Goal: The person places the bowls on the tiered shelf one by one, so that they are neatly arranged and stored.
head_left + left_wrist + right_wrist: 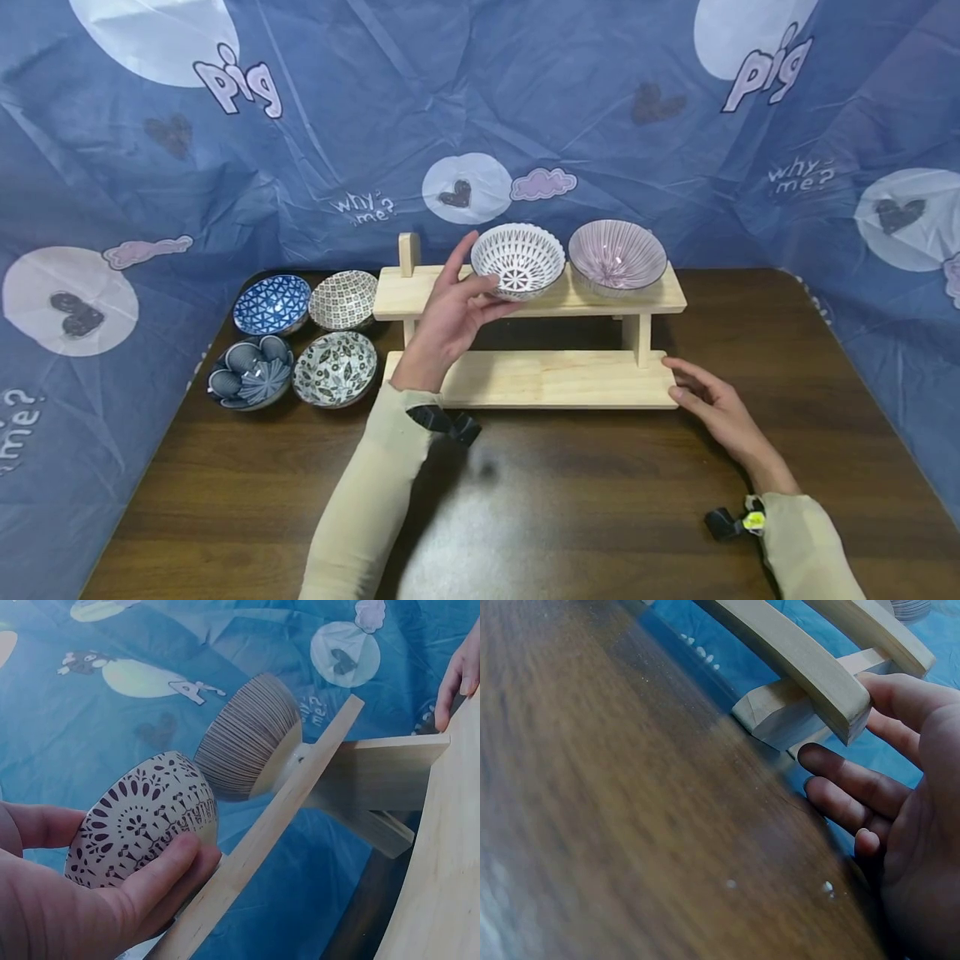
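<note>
My left hand (448,321) holds a white bowl with a dark petal pattern (517,260), thumb at the rim and fingers around its side. The bowl is tilted, its inside toward the head camera, at the upper shelf of a two-tier wooden rack (540,379). Right beside it on that shelf sits a purple-striped bowl (617,257), seen from outside in the left wrist view. At the right end of the lower board, my right hand (720,417) touches the wood with its fingertips. Its other fingers (855,784) are loosely bent below the board in the right wrist view.
Left of the rack, on the dark wooden table (585,500), stand a blue bowl (272,304), a beige checked bowl (343,300), a dark blue bowl (251,373) and a leaf-patterned bowl (335,369). A wooden peg (407,254) rises at the upper shelf's left. Blue printed cloth (315,100) hangs behind.
</note>
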Demonstrator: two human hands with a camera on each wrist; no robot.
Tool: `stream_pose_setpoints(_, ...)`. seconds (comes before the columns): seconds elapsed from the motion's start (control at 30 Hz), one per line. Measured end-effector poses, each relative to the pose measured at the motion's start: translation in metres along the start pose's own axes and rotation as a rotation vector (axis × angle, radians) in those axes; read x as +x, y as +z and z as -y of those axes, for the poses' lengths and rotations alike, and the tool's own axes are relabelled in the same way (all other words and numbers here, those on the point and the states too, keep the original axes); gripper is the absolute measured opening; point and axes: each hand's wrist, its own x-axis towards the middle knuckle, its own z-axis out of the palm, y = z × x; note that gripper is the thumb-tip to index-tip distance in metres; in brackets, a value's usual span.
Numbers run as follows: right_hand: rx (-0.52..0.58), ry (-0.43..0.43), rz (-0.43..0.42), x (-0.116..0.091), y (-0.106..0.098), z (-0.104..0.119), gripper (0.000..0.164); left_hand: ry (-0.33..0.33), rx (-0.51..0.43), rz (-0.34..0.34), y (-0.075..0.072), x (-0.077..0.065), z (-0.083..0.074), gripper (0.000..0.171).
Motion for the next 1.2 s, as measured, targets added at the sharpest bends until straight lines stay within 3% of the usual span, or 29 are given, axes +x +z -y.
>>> stream_pose_setpoints(0.57,0.014,-0.012,-0.001,0.002,0.001,0.001,0.046,-0.013,0.105,0.036,-0.003,0.0,-0.001,0.085)
stream_pose_setpoints(0.97,0.008,-0.007,-0.005,0.0,0.0,0.003,0.046,0.041,0.115,0.077,-0.014,-0.018,-0.004,0.075)
stream_pose_setpoints(1.2,0.012,-0.001,0.0,0.0,0.001,0.003,0.045,0.055,0.122,0.063,-0.018,-0.029,-0.009,0.074)
